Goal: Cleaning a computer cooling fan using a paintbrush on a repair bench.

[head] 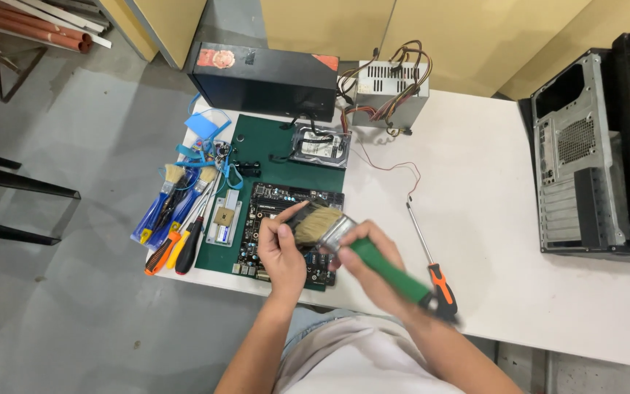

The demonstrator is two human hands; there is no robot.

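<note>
Far left on the green mat lie small brushes and screwdrivers. Above the motherboard at the near edge, the left hand pinches the bristles of a green-handled paintbrush; the right hand is closed around its handle. An orange-handled screwdriver lies just right.

Bristle, plastic and bare metal on a smooth white tabletop

The paintbrush has coarse pale bristles, a shiny metal ferrule and a glossy green plastic handle; the computer case is dull grey sheet metal.
</note>
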